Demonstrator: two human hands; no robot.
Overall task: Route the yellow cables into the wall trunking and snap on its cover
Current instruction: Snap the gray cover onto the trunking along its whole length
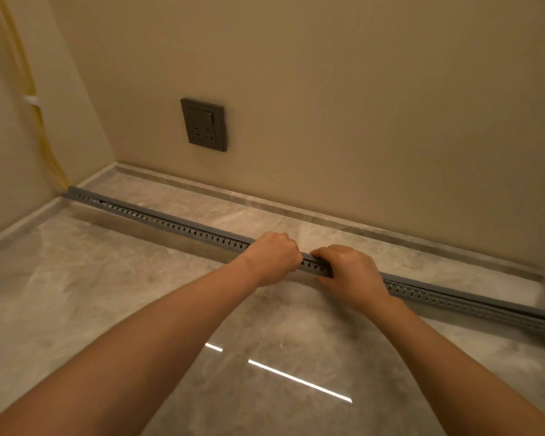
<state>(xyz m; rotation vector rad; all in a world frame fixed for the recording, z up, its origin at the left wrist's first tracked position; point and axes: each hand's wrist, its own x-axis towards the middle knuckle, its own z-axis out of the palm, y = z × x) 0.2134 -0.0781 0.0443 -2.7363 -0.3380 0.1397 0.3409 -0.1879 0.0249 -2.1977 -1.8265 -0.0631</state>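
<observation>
Trunking: the grey trunking (170, 225) lies on the floor, not on the wall; it runs as a long diagonal from the left corner of the room to the right edge of the view, and its near side shows a row of small slots
Cover: a flat grey cover (460, 292) lies along the top of the trunking; near the left end a thin dark gap is visible under it, and whether it is fully snapped on I cannot tell
Yellow cables: the yellow cables (46, 149) come down the left wall as a bundle, held by a white tie (31, 100), and reach the left end of the trunking at the corner; how far they go inside is hidden
Left hand: the left hand (272, 258) is on the middle of the trunking, back of the hand to the camera, fingers curled over the top and gripping it
Right hand: the right hand (350, 275) is just beside the left one, a short piece of trunking showing between them; its fingers are curled over the top and the thumb is on the near slotted side, so it holds the trunking too
Floor: the floor (139, 294) is glossy grey marble with a bright light reflection (299, 380) near the arms
Wall: the beige wall (359, 105) has a dark socket (204, 124) above a grey skirting (296, 212); the trunking is well apart from this skirting in the middle
</observation>
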